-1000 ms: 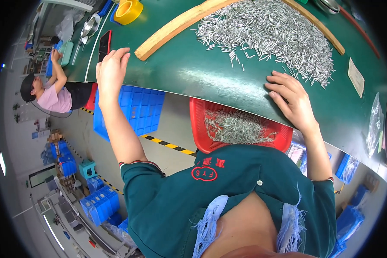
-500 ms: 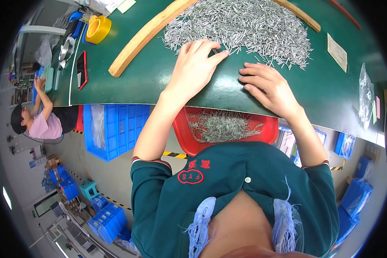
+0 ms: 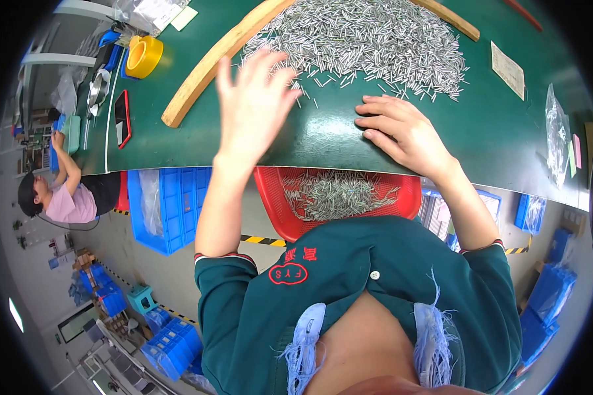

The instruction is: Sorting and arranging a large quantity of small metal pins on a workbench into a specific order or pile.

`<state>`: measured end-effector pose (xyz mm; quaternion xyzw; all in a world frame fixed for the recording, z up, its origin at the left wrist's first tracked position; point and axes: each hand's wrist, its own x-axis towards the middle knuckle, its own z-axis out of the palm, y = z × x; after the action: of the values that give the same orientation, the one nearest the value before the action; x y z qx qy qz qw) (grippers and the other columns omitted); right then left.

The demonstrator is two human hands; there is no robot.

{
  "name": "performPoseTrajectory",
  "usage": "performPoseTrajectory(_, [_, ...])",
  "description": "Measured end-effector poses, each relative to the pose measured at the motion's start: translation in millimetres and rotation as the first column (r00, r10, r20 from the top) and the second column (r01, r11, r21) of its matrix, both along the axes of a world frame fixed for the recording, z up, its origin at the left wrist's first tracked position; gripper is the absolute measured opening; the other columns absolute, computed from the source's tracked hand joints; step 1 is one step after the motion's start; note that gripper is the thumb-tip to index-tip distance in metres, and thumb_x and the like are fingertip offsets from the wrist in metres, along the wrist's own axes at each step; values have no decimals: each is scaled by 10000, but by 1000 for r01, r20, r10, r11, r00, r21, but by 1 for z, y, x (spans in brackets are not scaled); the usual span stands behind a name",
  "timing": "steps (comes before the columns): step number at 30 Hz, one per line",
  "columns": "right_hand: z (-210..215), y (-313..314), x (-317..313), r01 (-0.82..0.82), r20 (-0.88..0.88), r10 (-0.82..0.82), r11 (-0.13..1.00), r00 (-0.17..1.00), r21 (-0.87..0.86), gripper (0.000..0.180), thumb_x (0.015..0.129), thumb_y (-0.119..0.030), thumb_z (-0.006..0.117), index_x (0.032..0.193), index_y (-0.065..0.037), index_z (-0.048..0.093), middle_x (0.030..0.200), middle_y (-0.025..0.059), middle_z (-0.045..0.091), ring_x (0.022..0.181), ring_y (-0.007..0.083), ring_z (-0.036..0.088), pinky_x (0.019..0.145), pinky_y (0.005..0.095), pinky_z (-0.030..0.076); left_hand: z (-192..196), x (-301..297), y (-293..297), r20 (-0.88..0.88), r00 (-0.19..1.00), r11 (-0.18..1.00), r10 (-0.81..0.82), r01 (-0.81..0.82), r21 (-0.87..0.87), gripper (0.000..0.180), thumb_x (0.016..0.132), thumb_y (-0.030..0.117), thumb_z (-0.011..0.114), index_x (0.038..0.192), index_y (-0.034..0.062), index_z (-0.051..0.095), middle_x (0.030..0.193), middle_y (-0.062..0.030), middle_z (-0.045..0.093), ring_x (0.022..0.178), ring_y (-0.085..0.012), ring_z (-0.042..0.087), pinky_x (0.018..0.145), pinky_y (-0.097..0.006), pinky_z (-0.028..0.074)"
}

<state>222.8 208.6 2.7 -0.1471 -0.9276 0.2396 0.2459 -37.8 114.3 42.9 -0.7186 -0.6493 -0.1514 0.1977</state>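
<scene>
A wide pile of small silvery metal pins [image 3: 375,39] lies on the green tabletop [image 3: 323,148]. My left hand [image 3: 252,105] is raised at the pile's near left edge, fingers spread and slightly blurred; a few loose pins lie beside its fingertips, and I see none held. Palm down on the table, my right hand [image 3: 405,131] rests in front of the pile, open, with its fingers stretched to the left and apart from the pins. Below the table's edge, against my body, is a red plastic basket [image 3: 270,201] with more pins [image 3: 339,194] in it.
Wooden strips [image 3: 211,69] flank the pile. At left are a phone [image 3: 122,118] and a yellow tape roll [image 3: 144,56]. A paper card [image 3: 508,71] and a plastic bag [image 3: 556,138] lie at right. Blue crates [image 3: 171,207] stand below; a person [image 3: 69,197] sits far left.
My left hand has moved left and a little toward me, its fingers spreading wider. The right hand stays nearly in place on the table. The whole view has shifted slightly.
</scene>
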Motion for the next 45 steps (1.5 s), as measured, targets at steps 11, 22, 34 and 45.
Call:
performPoseTrajectory(11, [4,1,-3,-9,20,8,999,1000,39,228,920,-226,661,1080,-70,708,1218,78,666,1237,271,578,1074,425,427,0,-126,-101,-67,688,687,723,-726,-44,339,946,387,633,1166,138,700,1290,-38,638,1294,-238,531,1120,-621,261])
performPoseTrajectory(22, [7,-2,-7,146,179,-168,981,969,130,874,867,-530,668,1519,-47,344,1579,171,324,1492,312,256,1227,476,167,-36,-4,-27,261,940,912,220,-103,-397,902,865,634,600,1517,60,354,1569,-239,316,1480,-348,282,1162,-620,202])
performPoseTrajectory(34, [4,-3,-8,-90,353,-2,966,936,243,1178,721,-811,499,1515,34,292,1584,197,301,1497,309,243,1224,477,175,-47,56,-29,282,955,940,-93,177,-291,845,867,576,603,1495,50,393,1552,-176,368,1456,-307,324,1171,-592,208])
performPoseTrajectory(45, [18,-23,6,-121,295,97,990,951,66,1141,668,-764,527,1520,-32,331,1576,144,341,1476,284,298,1220,464,207,-34,59,-61,372,928,963,23,79,-259,1097,700,608,718,1506,-23,322,1578,-178,318,1465,-331,307,1174,-588,216])
